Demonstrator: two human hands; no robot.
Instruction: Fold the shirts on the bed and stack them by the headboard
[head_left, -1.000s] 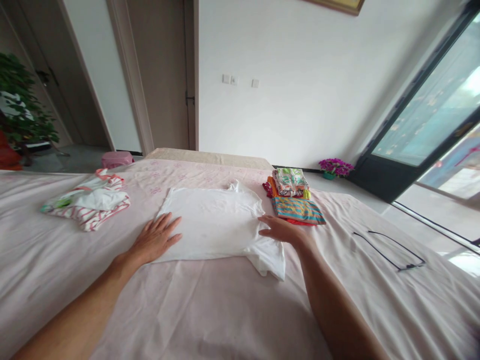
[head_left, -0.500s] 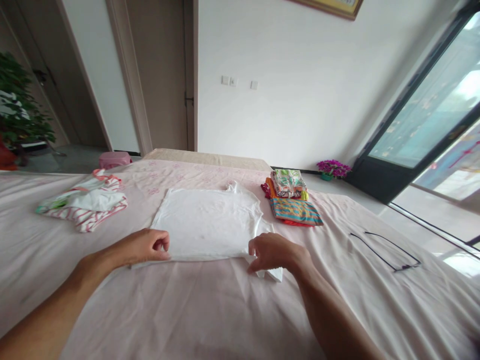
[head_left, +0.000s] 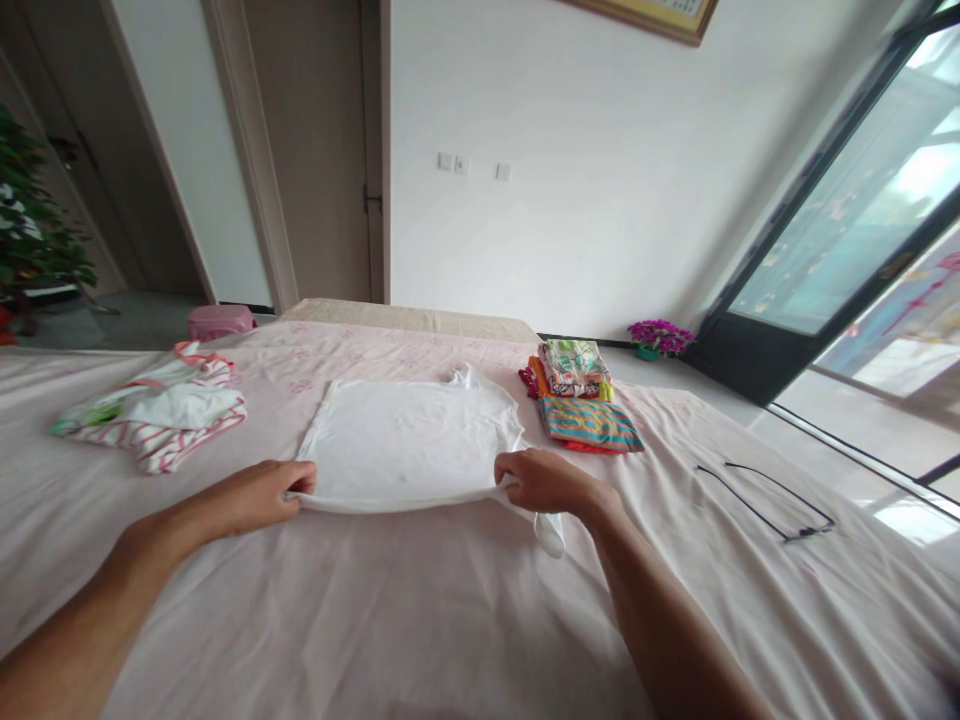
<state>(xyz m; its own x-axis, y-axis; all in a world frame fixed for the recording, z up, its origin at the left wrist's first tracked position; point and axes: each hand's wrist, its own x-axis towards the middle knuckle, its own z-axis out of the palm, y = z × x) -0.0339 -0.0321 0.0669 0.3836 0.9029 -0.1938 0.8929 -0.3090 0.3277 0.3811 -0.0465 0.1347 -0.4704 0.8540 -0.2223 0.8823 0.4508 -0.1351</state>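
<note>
A white T-shirt [head_left: 409,435] lies spread sideways on the pink bed sheet [head_left: 375,620], its neck and sleeve end to the right. My left hand [head_left: 281,490] is closed on the near left corner of the shirt. Near the shoulder, my right hand [head_left: 536,480] pinches the same near edge, with a sleeve hanging below it. Between the two hands that edge is lifted slightly and sags a little in the middle. Both thumbs are partly hidden.
Crumpled striped clothing [head_left: 161,410] lies at the left. Folded colourful clothes [head_left: 589,420] are stacked beyond my right hand. Black-framed glasses [head_left: 806,530] rest on the sheet at the right. A pink stool [head_left: 221,321] and purple flowers [head_left: 660,336] stand past the bed.
Both hands have closed on the shirt's near edge and raised it a little from the sheet. My left hand has shifted left to the corner.
</note>
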